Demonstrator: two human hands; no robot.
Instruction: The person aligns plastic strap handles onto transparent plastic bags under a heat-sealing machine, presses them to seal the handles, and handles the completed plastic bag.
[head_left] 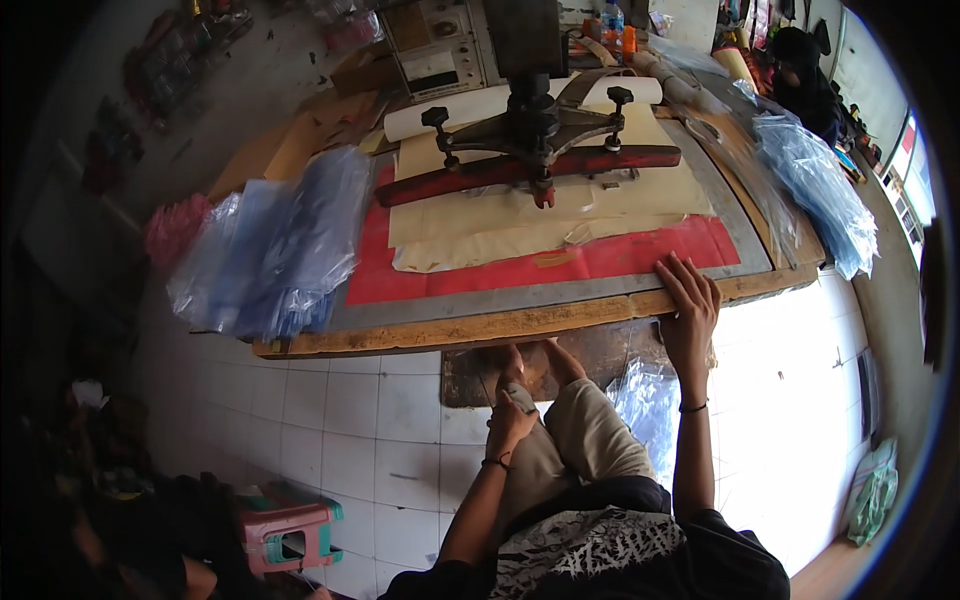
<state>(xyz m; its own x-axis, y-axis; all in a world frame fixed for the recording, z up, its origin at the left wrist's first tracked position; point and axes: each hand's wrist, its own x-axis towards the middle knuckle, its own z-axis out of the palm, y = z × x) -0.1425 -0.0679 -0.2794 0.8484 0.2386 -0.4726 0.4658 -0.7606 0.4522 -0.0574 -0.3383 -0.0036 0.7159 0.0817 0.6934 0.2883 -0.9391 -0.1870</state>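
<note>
My right hand [690,305] lies over the front edge of the worktable [480,328], its fingers stretched out on the surface by a red sheet [690,248]. My left hand [510,422] rests at my knee with its fingers curled; whether anything is inside them is too small to make out. On the red sheet lies a cream sheet [470,248] with a ragged front edge. Above it stands a press head [540,125] with a long dark red bar [440,182] and two knobs.
Clear plastic sleeves are stacked on the table's left [300,240] and right [815,185]. A machine with a dial panel [440,50] stands behind. Below are a plastic bundle [645,405] and a pink-green stool [295,530]. Other people sit at lower left and upper right.
</note>
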